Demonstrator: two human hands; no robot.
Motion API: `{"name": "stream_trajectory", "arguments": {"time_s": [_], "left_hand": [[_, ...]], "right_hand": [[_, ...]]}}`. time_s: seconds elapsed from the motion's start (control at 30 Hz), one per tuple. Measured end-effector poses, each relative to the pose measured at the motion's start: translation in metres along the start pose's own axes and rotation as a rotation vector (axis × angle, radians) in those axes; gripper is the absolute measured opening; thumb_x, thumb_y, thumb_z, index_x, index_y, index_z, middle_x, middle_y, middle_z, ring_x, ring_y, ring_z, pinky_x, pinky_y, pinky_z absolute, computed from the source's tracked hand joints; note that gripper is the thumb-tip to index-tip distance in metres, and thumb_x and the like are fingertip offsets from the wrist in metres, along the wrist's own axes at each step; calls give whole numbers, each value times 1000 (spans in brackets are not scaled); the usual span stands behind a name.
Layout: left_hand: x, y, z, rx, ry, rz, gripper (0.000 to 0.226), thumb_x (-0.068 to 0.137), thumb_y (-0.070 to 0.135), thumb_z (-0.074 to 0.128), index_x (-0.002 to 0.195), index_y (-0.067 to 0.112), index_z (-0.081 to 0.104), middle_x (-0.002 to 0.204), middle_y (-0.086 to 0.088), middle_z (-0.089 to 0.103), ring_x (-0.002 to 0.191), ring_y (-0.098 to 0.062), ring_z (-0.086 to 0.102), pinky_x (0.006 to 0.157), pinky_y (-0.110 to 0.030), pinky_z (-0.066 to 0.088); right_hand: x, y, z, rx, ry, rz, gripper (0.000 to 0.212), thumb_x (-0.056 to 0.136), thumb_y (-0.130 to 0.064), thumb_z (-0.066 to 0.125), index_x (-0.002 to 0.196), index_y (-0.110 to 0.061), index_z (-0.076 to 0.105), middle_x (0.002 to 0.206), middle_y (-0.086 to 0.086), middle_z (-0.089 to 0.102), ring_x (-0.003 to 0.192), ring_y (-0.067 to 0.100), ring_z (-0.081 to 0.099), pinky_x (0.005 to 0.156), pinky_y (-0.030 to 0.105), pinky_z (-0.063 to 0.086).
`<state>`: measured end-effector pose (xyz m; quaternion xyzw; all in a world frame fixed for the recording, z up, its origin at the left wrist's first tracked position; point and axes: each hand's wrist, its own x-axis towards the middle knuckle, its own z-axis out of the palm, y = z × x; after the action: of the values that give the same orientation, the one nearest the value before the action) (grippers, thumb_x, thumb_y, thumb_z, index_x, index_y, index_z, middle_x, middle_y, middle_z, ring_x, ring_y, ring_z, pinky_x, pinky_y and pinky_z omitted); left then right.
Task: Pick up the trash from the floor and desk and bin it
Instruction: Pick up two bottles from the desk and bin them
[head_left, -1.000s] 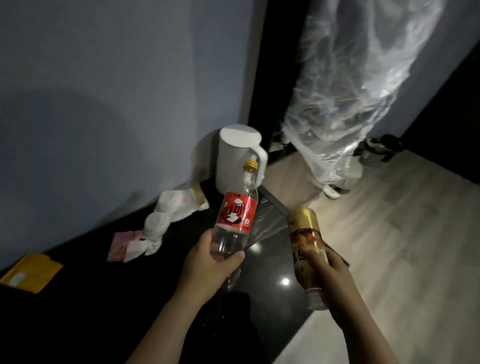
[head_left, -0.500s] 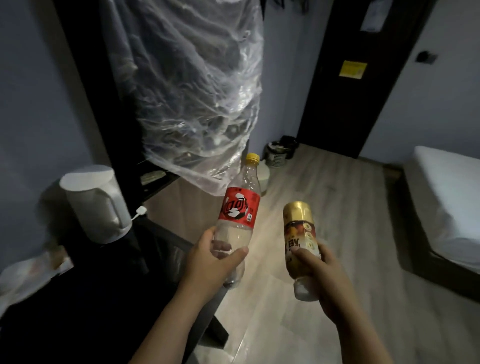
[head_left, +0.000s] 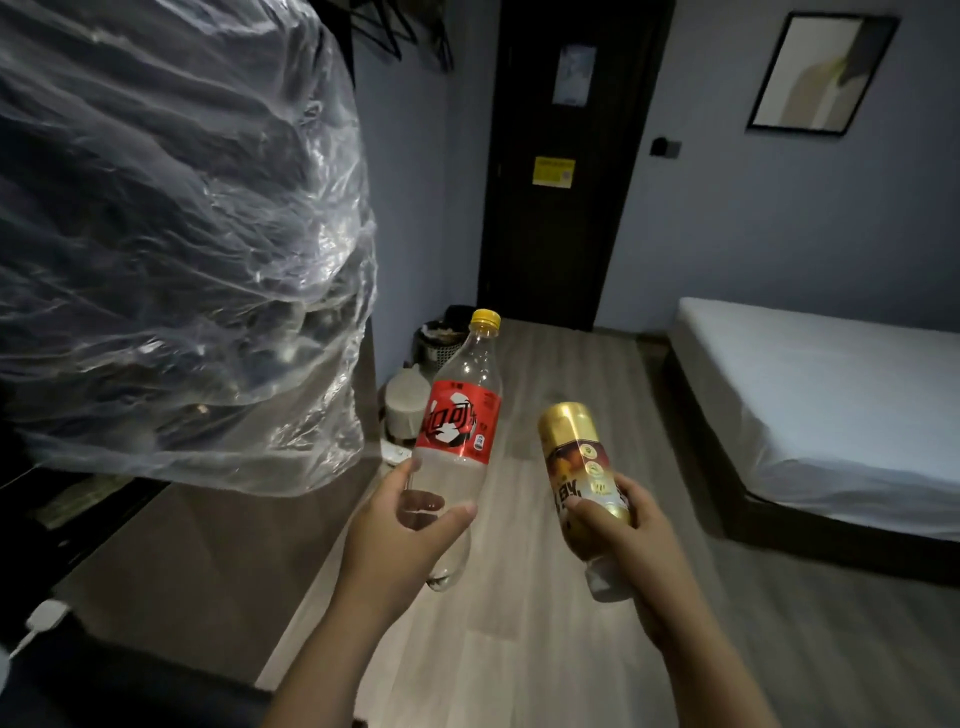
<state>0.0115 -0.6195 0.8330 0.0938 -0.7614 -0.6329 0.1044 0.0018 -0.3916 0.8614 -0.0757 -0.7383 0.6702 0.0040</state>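
Since the earlier frames my view has swung to the right. The white kettle and most of the dark table have slid out of sight, the door now stands in the middle, and a framed picture has come in high on the wall to its right. More of the bed shows along the right edge.

Both bottles are still with me. My left grip has its fingers and thumb curled round the lower body of the clear bottle, below its red label. The yellow cap is on, and the neck leans a little to the right. My right grip wraps the gold-topped bottle low down. Its top tilts to the left and its pale base pokes out under my palm. The two bottles are apart, both held in the air above the wooden floor.

The bin stands on the floor against the wall, left of the door, just beyond the clear bottle's cap. A white lidded pot sits just in front of it, partly hidden by the bottle. Crinkled clear plastic sheeting hangs at the left.
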Motion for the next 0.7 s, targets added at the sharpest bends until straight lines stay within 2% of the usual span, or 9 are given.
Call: {"name": "stream_trajectory", "arguments": {"time_s": [0.1,0.27,0.4,0.47,0.6,0.7], "left_hand": [[56,7,3,-43,-17,15,85,49,62,78,126,37,52,91,5,69,82,-9,69,71,-33,56],[132,13,-3,-21,-20,45,84,49,64,75,125,37,52,90,8,70,82,-5,68,71,-32,56],[169,7,-4,-66,-19,26,83,49,59,76,124,30,54,90,2,70,84,-14,69,81,-45,57],[187,1,-4,-72,-5,14,78,50,58,76,121,31,56,90,0,70,84,-17,69,78,-47,57],[227,-9,4,-68,32,-3,63,50,58,75,109,41,60,87,3,71,82,-15,69,70,-42,56],[260,-8,20,-35,37,-9,56,50,58,73,103,42,61,85,5,71,79,-12,68,55,-30,53]], "right_hand": [[42,-24,11,-8,14,-19,61,79,-25,73,133,-23,45,119,4,54,99,22,57,62,24,48],[103,-44,40,-8,54,-41,56,79,-24,73,129,-25,47,113,4,56,89,17,59,49,18,46],[144,-46,60,-34,65,-5,55,79,-26,73,128,-27,48,108,0,55,85,18,58,39,17,45],[168,-46,69,-32,56,12,53,78,-27,74,125,-30,48,103,-4,54,83,17,57,39,16,45],[218,-40,81,-66,35,16,53,77,-28,75,121,-33,47,107,-3,53,86,15,56,39,14,46],[259,-40,79,-42,22,25,52,75,-29,77,119,-34,50,101,-8,55,82,15,59,40,19,47]]}}
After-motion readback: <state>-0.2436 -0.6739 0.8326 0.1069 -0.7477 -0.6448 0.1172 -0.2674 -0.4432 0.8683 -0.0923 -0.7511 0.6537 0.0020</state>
